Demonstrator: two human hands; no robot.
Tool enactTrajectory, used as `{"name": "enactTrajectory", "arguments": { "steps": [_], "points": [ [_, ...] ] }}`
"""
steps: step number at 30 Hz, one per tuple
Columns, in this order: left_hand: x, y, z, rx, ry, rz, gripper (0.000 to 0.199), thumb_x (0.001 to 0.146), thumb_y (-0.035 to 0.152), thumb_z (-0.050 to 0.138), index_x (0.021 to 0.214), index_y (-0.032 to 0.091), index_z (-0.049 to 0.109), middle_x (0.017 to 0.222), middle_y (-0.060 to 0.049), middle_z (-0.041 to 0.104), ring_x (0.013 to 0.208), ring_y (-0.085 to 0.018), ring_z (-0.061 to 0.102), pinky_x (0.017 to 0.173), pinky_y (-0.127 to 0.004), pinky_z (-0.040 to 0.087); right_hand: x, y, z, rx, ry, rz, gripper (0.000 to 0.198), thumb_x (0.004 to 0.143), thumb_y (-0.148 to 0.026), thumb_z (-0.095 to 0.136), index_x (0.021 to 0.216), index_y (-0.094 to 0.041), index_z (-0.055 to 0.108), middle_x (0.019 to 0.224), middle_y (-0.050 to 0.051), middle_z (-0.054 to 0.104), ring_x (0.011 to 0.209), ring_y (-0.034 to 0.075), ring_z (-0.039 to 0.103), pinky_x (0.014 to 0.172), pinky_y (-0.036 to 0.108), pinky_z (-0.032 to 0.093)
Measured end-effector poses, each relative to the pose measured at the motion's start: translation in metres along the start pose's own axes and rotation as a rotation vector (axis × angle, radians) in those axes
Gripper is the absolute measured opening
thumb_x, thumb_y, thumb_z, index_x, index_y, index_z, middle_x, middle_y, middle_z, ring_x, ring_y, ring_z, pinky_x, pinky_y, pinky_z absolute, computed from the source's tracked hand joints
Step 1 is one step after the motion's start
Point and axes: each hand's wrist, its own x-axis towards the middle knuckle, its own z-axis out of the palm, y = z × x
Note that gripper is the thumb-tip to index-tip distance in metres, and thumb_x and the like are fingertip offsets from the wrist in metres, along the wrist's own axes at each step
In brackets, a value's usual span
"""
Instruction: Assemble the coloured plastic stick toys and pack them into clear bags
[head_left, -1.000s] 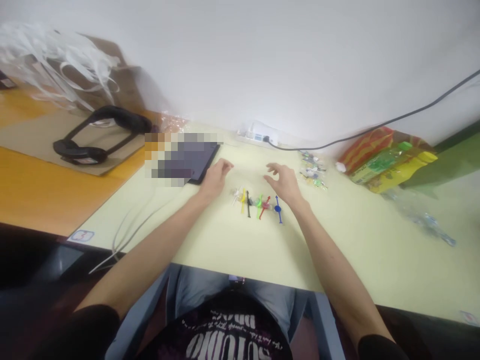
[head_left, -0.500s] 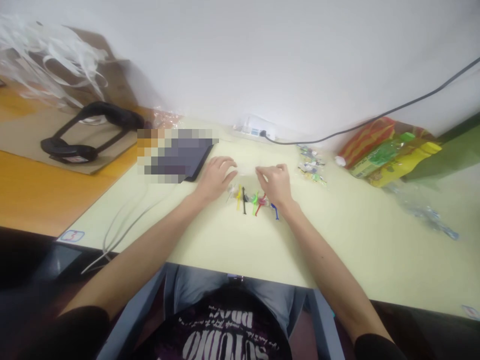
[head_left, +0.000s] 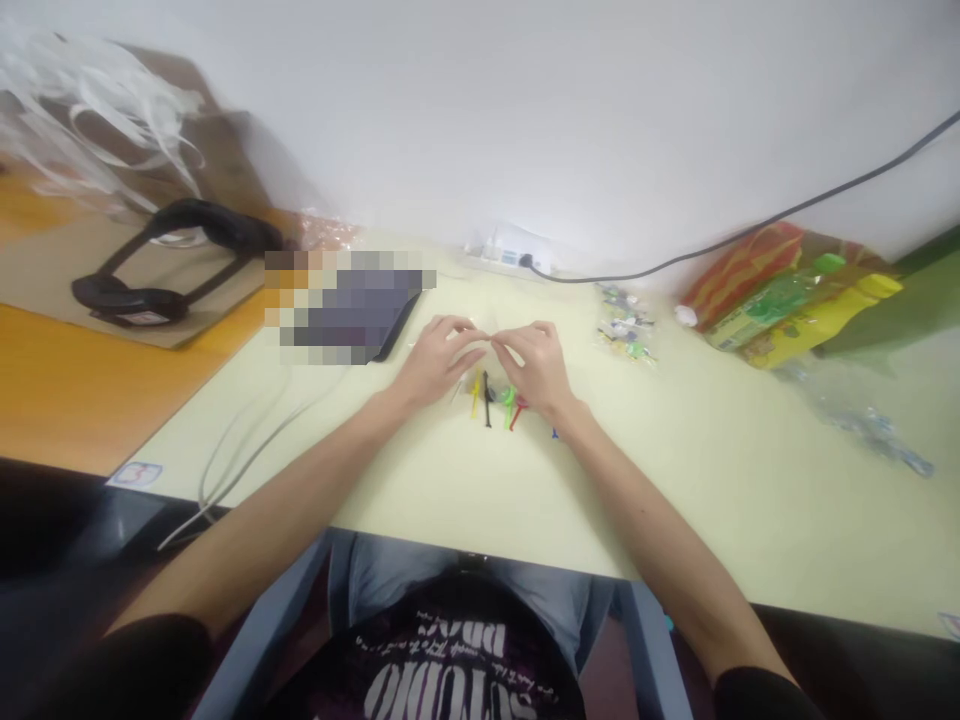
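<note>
Fingertips meet above the bench as the left hand and right hand pinch narrowly; whether they grip anything cannot be told. The step appears to be fine two-handed fingertip work, the next move calling for a steady pinch. Yellow, black, green and red pieces lie nearer the person, just below the hands; a blue piece shows partly beside the right wrist.
</note>
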Motion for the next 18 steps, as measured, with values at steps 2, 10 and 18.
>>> {"name": "enactTrajectory", "arguments": {
  "steps": [2, 10, 18],
  "points": [
    [0.001, -0.001, 0.0, -0.009, 0.022, -0.009, 0.031, 0.107, 0.045, 0.049, 0.121, 0.026, 0.07, 0.125, -0.009, 0.063, 0.122, -0.026, 0.056, 0.112, -0.046, 0.044, -0.001, 0.002, 0.001, 0.001, 0.008, -0.012, 0.026, 0.11, -0.03, 0.048, 0.103, -0.023, 0.072, 0.105, 0.006, 0.08, 0.096, 0.021, 0.071, 0.102, 0.042, 0.038],
    [0.002, 0.004, 0.0, -0.087, 0.115, 0.023, 0.016, 0.108, 0.032, 0.049, 0.108, 0.024, 0.063, 0.123, -0.008, 0.065, 0.122, -0.024, 0.058, 0.11, -0.046, 0.046, 0.0, 0.011, -0.008, -0.131, -0.076, -0.104, 0.024, 0.106, -0.019, 0.048, 0.101, -0.022, 0.071, 0.108, 0.007, 0.075, 0.102, 0.024, 0.061, 0.101, 0.043, 0.035],
    [0.002, 0.008, -0.004, -0.026, 0.132, 0.029, 0.013, 0.108, 0.029, 0.048, 0.107, 0.025, 0.061, 0.128, -0.009, 0.062, 0.124, -0.023, 0.056, 0.111, -0.046, 0.046, 0.006, 0.003, -0.028, -0.206, -0.196, -0.006, 0.016, 0.092, -0.025, 0.064, 0.101, -0.024, 0.076, 0.125, 0.014, 0.056, 0.114, 0.033, 0.045, 0.093, 0.048, 0.033]
  ]
}}
